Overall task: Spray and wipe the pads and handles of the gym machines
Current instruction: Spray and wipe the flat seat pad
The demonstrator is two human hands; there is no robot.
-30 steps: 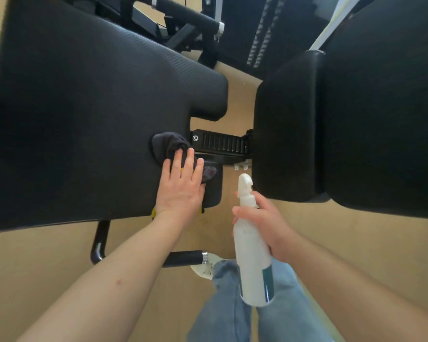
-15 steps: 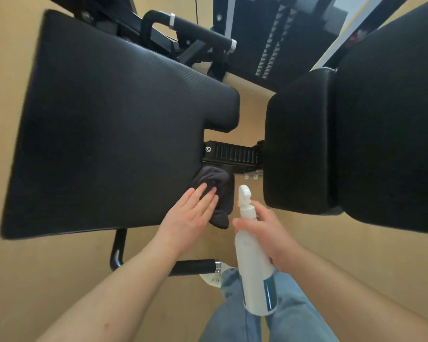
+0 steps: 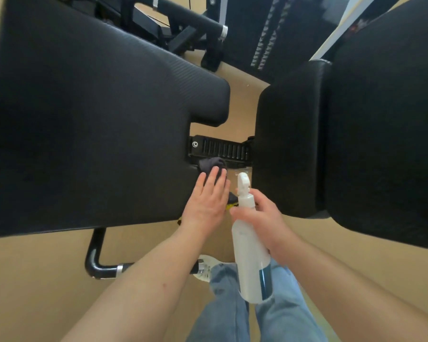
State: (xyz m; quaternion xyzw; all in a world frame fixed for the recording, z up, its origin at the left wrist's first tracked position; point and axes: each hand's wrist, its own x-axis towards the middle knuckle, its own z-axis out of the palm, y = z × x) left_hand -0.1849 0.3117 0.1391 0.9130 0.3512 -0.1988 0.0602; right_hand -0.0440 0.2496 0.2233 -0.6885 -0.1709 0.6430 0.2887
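Meanwhile the left hand [image 3: 208,201] presses flat, fingers straight, on a dark cloth [image 3: 213,165] at the near right corner of the big black seat pad [image 3: 89,124], while the right hand [image 3: 265,223] grips a white spray bottle [image 3: 251,255] upright just beside it, close to the back pad [image 3: 289,149].

Big pad [image 3: 89,134]: black, finely ribbed, broad and flat, with a notch in its right edge.
Cloth [image 3: 211,164]: dark and bunched, on the big pad's corner below the notch, pressed under the left hand [image 3: 205,201].
Bottle [image 3: 251,255]: white with a teal band, just right of that corner, gripped by the right hand [image 3: 262,218].
Second pad [image 3: 289,149]: black and smooth, across a gap to the big pad's right.
Handle [image 3: 94,255]: bent black bar with a chrome collar, under the big pad's near edge.
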